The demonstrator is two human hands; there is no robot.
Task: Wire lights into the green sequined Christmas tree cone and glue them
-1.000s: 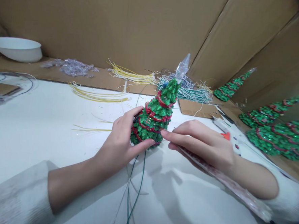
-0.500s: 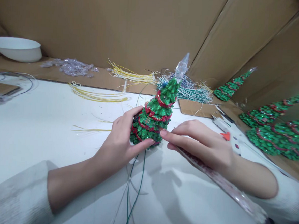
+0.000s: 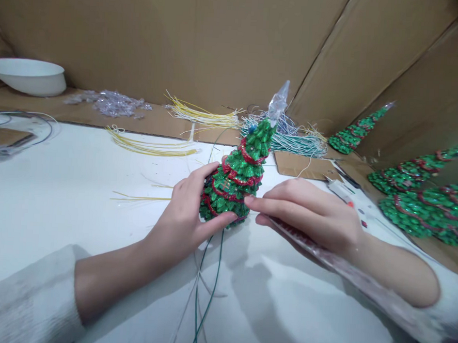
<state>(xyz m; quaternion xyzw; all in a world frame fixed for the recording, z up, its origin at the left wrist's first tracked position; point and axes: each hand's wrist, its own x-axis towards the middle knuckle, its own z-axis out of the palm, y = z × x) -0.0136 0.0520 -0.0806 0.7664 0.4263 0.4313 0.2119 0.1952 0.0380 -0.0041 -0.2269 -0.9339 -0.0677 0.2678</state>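
A small glittery green Christmas tree (image 3: 240,173) with a red garland and a clear plastic tip stands tilted on the white table (image 3: 56,202). My left hand (image 3: 190,210) is wrapped round its base from the left. My right hand (image 3: 311,215) has its fingertips pressed against the tree's lower right edge, and it holds a long clear plastic strip (image 3: 362,283) that runs back under my forearm. Green and white wires (image 3: 206,294) trail from under the tree toward me.
Finished green trees (image 3: 417,196) lie at the right against the cardboard wall. Yellow wire bundles (image 3: 153,146), a teal wire bundle (image 3: 296,142) and clear plastic bits (image 3: 109,103) lie along the back. A white bowl (image 3: 27,75) sits far left. A white tool (image 3: 340,189) lies beyond my right hand.
My right hand has edged slightly left and up against the tree, hiding the tool's orange part. The left hand and the tree have stayed put.
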